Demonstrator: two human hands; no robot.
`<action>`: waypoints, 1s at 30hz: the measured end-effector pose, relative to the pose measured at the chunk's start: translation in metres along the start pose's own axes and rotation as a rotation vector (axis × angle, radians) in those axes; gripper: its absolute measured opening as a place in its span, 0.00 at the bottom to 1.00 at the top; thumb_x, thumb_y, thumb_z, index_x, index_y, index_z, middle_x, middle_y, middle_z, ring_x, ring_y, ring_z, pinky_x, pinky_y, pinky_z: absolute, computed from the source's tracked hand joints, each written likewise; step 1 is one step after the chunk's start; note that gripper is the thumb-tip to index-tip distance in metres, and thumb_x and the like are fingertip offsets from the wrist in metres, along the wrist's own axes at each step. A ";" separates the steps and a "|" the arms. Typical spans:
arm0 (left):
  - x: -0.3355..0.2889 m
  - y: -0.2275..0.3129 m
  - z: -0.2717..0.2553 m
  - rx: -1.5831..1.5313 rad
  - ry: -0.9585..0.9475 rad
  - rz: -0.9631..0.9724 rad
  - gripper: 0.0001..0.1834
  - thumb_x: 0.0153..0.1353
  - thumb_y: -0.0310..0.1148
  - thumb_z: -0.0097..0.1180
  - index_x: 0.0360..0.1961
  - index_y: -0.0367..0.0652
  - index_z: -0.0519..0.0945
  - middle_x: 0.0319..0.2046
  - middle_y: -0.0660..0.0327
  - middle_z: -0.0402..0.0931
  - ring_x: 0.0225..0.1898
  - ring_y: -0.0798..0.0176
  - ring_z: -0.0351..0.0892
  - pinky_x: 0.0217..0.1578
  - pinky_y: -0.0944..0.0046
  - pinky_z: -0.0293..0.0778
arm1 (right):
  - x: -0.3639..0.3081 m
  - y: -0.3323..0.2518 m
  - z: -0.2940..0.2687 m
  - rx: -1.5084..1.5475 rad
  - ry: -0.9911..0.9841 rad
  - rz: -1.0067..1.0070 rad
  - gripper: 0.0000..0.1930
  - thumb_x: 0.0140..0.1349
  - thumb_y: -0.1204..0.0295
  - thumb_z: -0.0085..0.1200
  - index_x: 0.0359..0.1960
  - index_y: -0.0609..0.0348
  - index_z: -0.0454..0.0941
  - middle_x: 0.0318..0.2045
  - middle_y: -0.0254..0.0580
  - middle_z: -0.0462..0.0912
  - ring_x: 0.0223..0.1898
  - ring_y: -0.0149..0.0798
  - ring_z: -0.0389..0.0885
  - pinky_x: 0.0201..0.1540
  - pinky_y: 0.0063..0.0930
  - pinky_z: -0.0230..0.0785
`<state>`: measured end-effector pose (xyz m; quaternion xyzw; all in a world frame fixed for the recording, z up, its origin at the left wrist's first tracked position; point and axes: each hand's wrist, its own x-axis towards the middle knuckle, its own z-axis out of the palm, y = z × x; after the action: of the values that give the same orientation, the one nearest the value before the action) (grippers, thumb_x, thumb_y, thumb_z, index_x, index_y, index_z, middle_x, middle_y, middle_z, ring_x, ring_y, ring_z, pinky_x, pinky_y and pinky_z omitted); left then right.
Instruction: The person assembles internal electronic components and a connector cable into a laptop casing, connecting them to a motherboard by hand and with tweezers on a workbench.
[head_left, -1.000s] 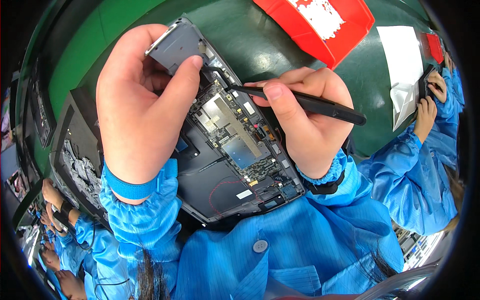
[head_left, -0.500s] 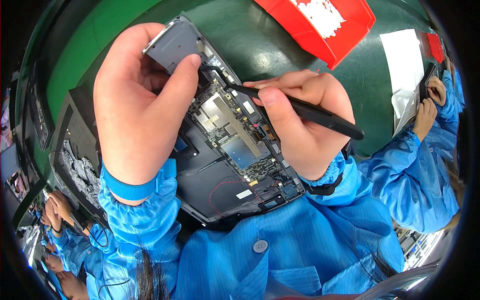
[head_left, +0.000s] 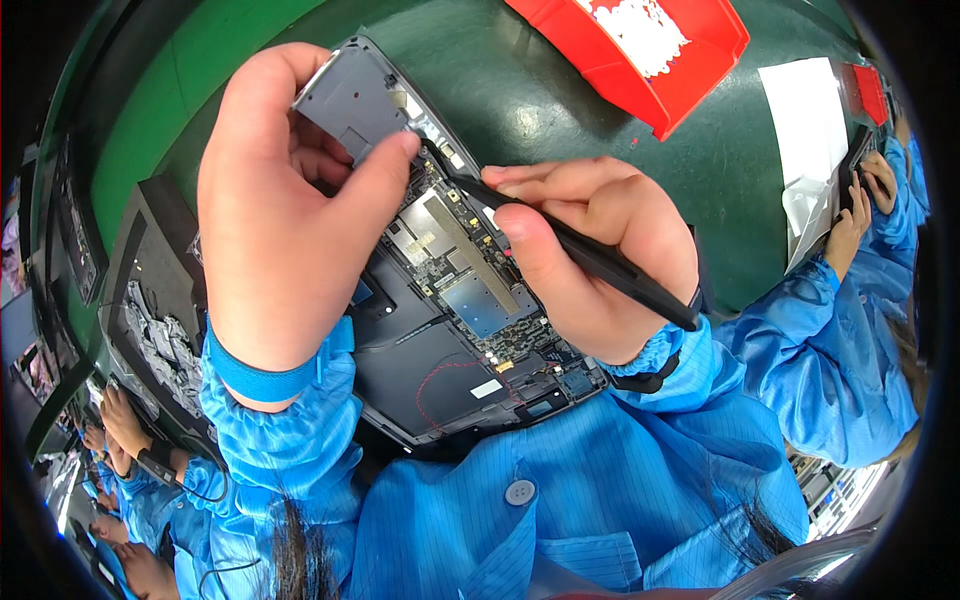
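A dark grey laptop chassis [head_left: 400, 350] lies slanted in front of me, its inside facing up. Along its right side runs a circuit board [head_left: 487, 303] with metal shields and small connectors. My left hand [head_left: 280, 230] grips the far left part of the chassis, the thumb pressing near the board's far end; the fingers curl underneath, partly hidden. In my right hand [head_left: 610, 220] are black bent-tip tweezers [head_left: 622, 272], held like a pen. Their tips reach the board's far end beside my left thumb; what they touch there is too small to tell.
Beyond the chassis stands a red bin [head_left: 665, 85] with small white pieces. White paper [head_left: 800, 150] lies at the right, near a co-worker's hands [head_left: 855, 220]. At the left are a dark tray [head_left: 150, 240] and crumpled grey material [head_left: 165, 340]; other people's hands [head_left: 122, 420] show below.
My left thumb has shifted slightly right and nearer. The tweezers are tilted more steeply, their rear end lower and further left. At the far left, a co-worker's hands have moved.
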<state>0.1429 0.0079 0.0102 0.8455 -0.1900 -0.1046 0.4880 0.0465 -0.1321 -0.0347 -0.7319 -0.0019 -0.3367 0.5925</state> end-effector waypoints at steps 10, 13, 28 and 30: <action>-0.002 0.008 0.003 0.163 0.003 0.031 0.31 0.40 0.18 0.64 0.48 0.36 0.65 0.33 0.63 0.73 0.30 0.75 0.70 0.27 0.77 0.65 | -0.003 0.002 0.003 0.051 0.055 0.006 0.14 0.37 0.85 0.65 0.19 0.65 0.69 0.21 0.47 0.78 0.26 0.43 0.81 0.27 0.28 0.75; -0.001 0.008 0.005 0.201 -0.002 0.048 0.31 0.40 0.18 0.64 0.48 0.36 0.65 0.33 0.64 0.73 0.30 0.76 0.69 0.27 0.78 0.65 | -0.002 0.001 0.001 0.018 0.031 -0.007 0.13 0.38 0.85 0.65 0.19 0.65 0.69 0.21 0.47 0.78 0.27 0.43 0.81 0.27 0.28 0.75; -0.006 0.017 0.008 0.268 0.021 0.089 0.33 0.37 0.21 0.65 0.48 0.37 0.65 0.31 0.65 0.72 0.29 0.75 0.68 0.26 0.76 0.65 | -0.002 0.000 -0.010 -0.065 -0.083 -0.164 0.12 0.38 0.85 0.64 0.20 0.65 0.70 0.21 0.46 0.77 0.26 0.45 0.81 0.28 0.30 0.75; -0.006 0.018 0.007 0.286 0.022 0.136 0.35 0.36 0.21 0.65 0.49 0.37 0.65 0.30 0.65 0.72 0.28 0.75 0.67 0.26 0.76 0.65 | -0.003 -0.001 -0.007 -0.044 -0.046 -0.168 0.12 0.38 0.85 0.64 0.20 0.65 0.70 0.21 0.46 0.77 0.26 0.45 0.81 0.28 0.30 0.75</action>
<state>0.1306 -0.0032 0.0223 0.8926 -0.2542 -0.0339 0.3708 0.0403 -0.1368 -0.0344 -0.7496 -0.0694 -0.3681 0.5457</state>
